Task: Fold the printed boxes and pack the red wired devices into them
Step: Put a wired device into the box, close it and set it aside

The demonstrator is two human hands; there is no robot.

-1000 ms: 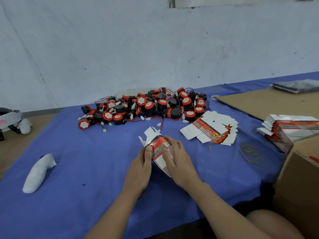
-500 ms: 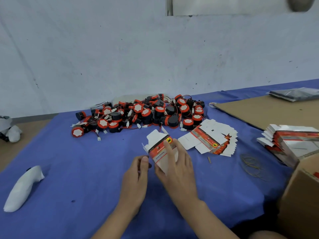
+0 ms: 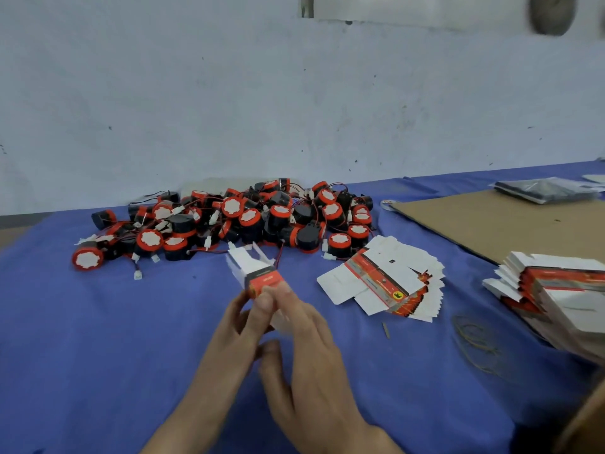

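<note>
A small printed box (image 3: 258,273), red with white flaps, is raised above the blue cloth, its open flaps pointing toward the wall. My left hand (image 3: 235,332) pinches its near end from the left. My right hand (image 3: 304,348) holds it from the right with fingertips on its red face. A heap of red and black wired devices (image 3: 235,221) lies behind the box. A fanned stack of flat printed boxes (image 3: 386,280) lies to its right.
A second, thicker bundle of flat boxes (image 3: 553,290) sits at the right edge. Loose rubber bands (image 3: 474,339) lie between the stacks. A brown cardboard sheet (image 3: 504,221) covers the far right, with a dark plastic packet (image 3: 543,190) on it. The blue cloth (image 3: 98,339) stretches left.
The box has been turned and opened up, so its flaps now point away from me. Both hands shifted their hold toward its near end. The camera has tilted up and left.
</note>
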